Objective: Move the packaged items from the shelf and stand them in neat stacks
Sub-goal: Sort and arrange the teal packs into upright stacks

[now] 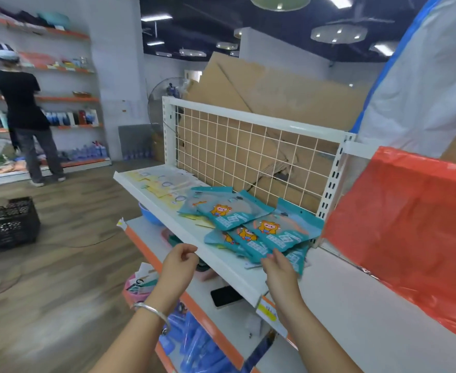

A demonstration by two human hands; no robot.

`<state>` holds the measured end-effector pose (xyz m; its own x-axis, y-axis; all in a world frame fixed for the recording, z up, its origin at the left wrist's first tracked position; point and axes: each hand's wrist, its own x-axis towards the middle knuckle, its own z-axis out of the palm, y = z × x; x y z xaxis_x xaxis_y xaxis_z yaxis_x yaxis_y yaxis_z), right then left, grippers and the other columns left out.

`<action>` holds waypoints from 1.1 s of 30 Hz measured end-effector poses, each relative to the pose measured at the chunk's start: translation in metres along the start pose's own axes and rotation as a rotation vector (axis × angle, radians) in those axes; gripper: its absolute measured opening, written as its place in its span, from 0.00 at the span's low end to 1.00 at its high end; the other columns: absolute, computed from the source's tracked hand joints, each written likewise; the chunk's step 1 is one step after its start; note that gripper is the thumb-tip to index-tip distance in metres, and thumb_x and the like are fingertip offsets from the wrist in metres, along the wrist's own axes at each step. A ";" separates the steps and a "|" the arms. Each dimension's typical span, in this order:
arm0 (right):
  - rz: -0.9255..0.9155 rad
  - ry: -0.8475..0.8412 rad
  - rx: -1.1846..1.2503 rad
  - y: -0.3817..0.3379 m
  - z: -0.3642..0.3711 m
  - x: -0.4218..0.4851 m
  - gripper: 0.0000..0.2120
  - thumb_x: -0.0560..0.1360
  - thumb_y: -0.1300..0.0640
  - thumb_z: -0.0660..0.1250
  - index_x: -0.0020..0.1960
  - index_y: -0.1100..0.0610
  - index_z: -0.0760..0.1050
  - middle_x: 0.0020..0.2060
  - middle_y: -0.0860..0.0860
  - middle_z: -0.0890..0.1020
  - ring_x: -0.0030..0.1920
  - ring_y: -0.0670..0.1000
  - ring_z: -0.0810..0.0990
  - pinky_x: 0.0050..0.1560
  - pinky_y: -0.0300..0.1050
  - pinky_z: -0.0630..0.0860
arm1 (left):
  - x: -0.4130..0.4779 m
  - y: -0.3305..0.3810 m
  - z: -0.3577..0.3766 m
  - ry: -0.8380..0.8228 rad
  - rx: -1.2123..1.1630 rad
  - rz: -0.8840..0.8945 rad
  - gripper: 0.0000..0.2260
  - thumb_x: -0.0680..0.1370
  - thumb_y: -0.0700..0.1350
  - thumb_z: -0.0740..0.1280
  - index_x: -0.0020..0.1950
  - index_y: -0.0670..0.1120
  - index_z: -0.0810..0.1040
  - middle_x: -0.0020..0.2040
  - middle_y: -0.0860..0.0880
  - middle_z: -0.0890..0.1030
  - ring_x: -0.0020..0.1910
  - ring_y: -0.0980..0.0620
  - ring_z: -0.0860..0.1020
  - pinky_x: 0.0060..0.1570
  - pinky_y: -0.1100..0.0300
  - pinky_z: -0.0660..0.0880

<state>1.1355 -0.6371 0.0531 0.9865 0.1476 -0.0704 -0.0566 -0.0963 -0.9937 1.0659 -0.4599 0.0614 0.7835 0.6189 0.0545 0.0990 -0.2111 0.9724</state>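
Several teal packets with an orange cartoon figure lie flat and overlapping on the white top shelf, towards its right end. Pale yellow packets lie flat at the shelf's left end. My right hand is at the shelf's front edge, its fingertips touching the nearest teal packet; whether it pinches the packet is unclear. My left hand, with a silver bangle on the wrist, hovers just in front of the shelf edge, fingers loosely curled and holding nothing.
A white wire grid backs the shelf, with cardboard behind it. Red plastic sheeting hangs to the right. A black phone lies on the lower shelf. A black crate stands on the floor; a person faces the far shelves.
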 end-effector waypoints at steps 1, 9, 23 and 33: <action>0.016 0.008 0.002 0.000 0.007 0.009 0.24 0.78 0.58 0.60 0.74 0.53 0.62 0.62 0.47 0.70 0.66 0.52 0.69 0.69 0.52 0.66 | 0.010 -0.002 -0.003 -0.009 0.001 -0.006 0.09 0.77 0.37 0.61 0.55 0.43 0.76 0.41 0.49 0.75 0.36 0.55 0.71 0.34 0.64 0.67; 0.083 0.067 -0.008 0.005 0.032 0.087 0.19 0.78 0.58 0.60 0.68 0.59 0.68 0.57 0.52 0.74 0.60 0.54 0.73 0.61 0.50 0.69 | 0.100 -0.022 0.018 -0.090 0.001 -0.054 0.08 0.77 0.36 0.61 0.51 0.44 0.77 0.42 0.49 0.76 0.37 0.56 0.72 0.29 0.73 0.66; 0.255 0.334 0.027 0.013 -0.006 0.186 0.12 0.77 0.58 0.60 0.60 0.54 0.70 0.44 0.56 0.79 0.40 0.53 0.78 0.35 0.45 0.74 | 0.257 -0.007 0.097 -0.315 0.168 0.020 0.07 0.77 0.35 0.61 0.52 0.43 0.76 0.49 0.45 0.79 0.45 0.49 0.75 0.45 0.61 0.72; 0.389 0.599 -0.030 0.029 -0.041 0.174 0.10 0.71 0.57 0.65 0.32 0.58 0.74 0.25 0.57 0.78 0.27 0.54 0.74 0.33 0.49 0.70 | 0.341 -0.013 0.118 -0.549 0.663 0.105 0.05 0.78 0.44 0.63 0.51 0.45 0.71 0.49 0.47 0.77 0.47 0.49 0.75 0.50 0.58 0.72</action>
<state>1.3117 -0.6541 0.0152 0.8109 -0.4680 -0.3512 -0.4258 -0.0604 -0.9028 1.4045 -0.3350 0.0408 0.9769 0.1552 -0.1466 0.2131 -0.7500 0.6262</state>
